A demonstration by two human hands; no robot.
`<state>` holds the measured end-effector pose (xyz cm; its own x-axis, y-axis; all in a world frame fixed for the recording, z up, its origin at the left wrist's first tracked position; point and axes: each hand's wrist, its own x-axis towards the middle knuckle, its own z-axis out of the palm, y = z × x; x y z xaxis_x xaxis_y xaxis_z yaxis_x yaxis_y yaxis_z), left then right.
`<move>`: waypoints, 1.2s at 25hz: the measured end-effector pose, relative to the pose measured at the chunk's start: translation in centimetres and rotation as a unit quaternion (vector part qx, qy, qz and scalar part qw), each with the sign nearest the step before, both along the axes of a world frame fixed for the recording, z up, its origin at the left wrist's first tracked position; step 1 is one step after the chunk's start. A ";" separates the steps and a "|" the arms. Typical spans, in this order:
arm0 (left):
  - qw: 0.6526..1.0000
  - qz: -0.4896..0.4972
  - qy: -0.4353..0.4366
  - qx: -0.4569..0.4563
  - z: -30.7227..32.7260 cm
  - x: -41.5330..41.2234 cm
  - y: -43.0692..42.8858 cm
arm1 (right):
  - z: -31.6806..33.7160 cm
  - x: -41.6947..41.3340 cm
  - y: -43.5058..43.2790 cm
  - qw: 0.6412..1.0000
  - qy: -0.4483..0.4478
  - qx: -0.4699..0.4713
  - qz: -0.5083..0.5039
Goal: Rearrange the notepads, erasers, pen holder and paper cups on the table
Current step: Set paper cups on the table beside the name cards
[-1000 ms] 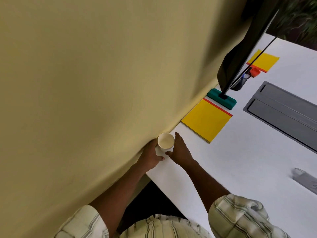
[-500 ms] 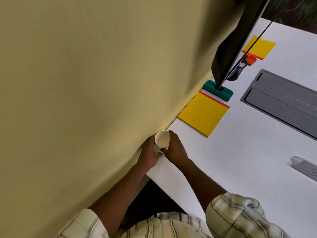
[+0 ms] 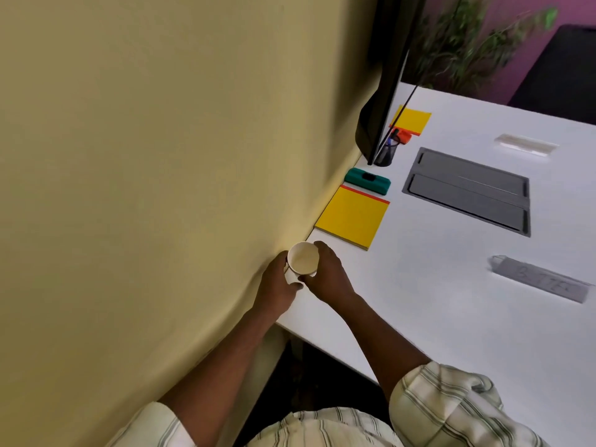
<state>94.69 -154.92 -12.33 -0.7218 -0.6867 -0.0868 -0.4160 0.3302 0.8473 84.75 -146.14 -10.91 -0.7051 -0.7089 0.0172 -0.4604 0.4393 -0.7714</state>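
A white paper cup (image 3: 302,258) stands at the near left corner of the white table (image 3: 435,301), against the yellow wall. My right hand (image 3: 325,274) wraps its right side and my left hand (image 3: 277,280) grips lower down on its left; what the left fingers hold looks like a second cup under the first. A yellow notepad (image 3: 353,217) lies just beyond. Behind it sits a green eraser (image 3: 367,180), then a dark mesh pen holder (image 3: 385,153), an orange eraser (image 3: 404,136) and a second yellow notepad (image 3: 412,119).
A black monitor (image 3: 383,91) hangs over the far left of the table. A grey cable hatch (image 3: 467,190) is set in the tabletop. A grey nameplate (image 3: 541,282) lies at right, a pale one (image 3: 524,144) farther back. The wall (image 3: 161,156) closes off the left.
Both hands stay on the cup, which has tilted slightly. My head has lifted, so more of the far table, the plant and the pen holder show.
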 end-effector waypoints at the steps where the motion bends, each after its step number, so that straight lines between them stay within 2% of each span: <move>1: 1.000 -0.009 0.008 -0.003 0.5 0.7 0.1 | 0.6 0.8 0.3 1.000 -0.002 -0.004 -0.013; 12: 0.990 -0.121 0.038 -0.059 5.0 8.7 7.2 | 6.5 11.6 9.5 0.994 -0.007 -0.005 -0.111; 22: 0.963 -0.252 0.085 -0.049 7.5 11.4 16.0 | 10.4 16.9 20.8 0.983 -0.017 -0.017 -0.184; 30: 0.954 -0.242 0.178 -0.003 10.2 14.8 29.4 | 13.3 22.2 33.8 0.974 0.004 -0.070 -0.218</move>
